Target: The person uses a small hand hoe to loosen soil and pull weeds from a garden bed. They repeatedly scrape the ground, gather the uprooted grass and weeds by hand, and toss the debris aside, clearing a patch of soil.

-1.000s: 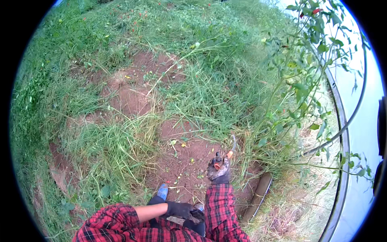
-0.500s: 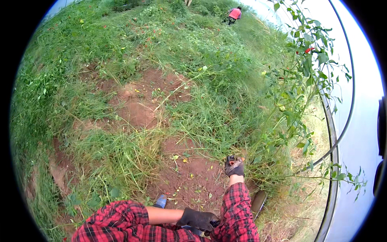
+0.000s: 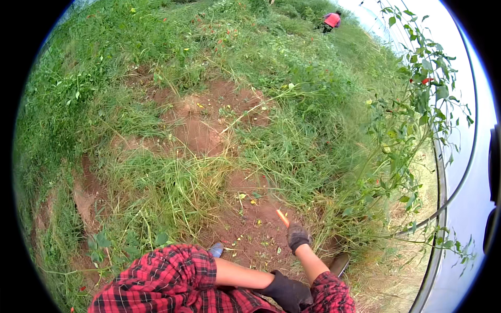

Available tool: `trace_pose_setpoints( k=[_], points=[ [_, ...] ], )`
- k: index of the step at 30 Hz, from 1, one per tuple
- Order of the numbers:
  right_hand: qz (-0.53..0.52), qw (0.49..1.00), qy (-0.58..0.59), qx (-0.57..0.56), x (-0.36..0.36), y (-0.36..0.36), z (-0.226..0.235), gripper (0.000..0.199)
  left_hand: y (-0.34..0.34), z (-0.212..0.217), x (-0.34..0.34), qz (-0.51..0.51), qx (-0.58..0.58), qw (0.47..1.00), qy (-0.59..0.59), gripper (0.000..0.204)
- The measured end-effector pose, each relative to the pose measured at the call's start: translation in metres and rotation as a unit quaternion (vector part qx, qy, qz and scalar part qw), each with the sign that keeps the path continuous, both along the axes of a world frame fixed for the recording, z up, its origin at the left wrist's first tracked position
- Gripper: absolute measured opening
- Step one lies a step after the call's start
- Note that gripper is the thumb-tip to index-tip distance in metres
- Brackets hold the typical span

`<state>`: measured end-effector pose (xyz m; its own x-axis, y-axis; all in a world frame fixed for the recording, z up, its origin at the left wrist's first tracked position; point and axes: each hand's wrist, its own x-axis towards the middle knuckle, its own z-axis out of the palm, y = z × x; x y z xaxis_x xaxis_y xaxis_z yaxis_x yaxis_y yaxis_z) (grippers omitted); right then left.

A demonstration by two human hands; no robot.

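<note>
My right hand (image 3: 298,238), in a dark, soiled glove, is closed round an orange-handled tool (image 3: 283,218) above the bare soil. The tool's far end is thin and smeared by motion, so its kind is unclear. My left hand (image 3: 288,293), also gloved in black, reaches across my body to the red plaid sleeve (image 3: 334,293) of my right arm. Its fingers are curled against the cloth and partly hidden. Bare forearm shows between the right glove and that sleeve.
Long grass and weeds (image 3: 172,182) cover the ground around reddish soil (image 3: 201,135). A leafy pepper plant (image 3: 438,78) with red fruit leans at the right, beside a curved pipe (image 3: 464,177) and pale sheeting (image 3: 464,219). Another person (image 3: 332,21) bends far ahead.
The right sleeve has slid up, baring more forearm. The tool's orange handle now points forward from my right fist. My left hand has moved right along with the sleeve, and the view has shifted left.
</note>
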<state>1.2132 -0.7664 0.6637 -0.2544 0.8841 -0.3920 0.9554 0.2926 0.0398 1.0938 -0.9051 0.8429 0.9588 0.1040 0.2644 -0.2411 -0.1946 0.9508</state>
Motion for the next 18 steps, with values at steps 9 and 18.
trace_pose_setpoints(
  k=[9,18],
  points=[
    [-0.395,0.845,0.268,-0.242,0.027,-0.21,0.038,0.03,-0.012,-0.114,-0.25,0.459,-0.187,0.722,0.483,0.043],
    [-0.516,0.777,0.284,-0.223,0.036,-0.212,0.065,0.029,-0.168,-0.24,-0.387,0.65,-0.501,0.454,0.346,0.023]
  ],
)
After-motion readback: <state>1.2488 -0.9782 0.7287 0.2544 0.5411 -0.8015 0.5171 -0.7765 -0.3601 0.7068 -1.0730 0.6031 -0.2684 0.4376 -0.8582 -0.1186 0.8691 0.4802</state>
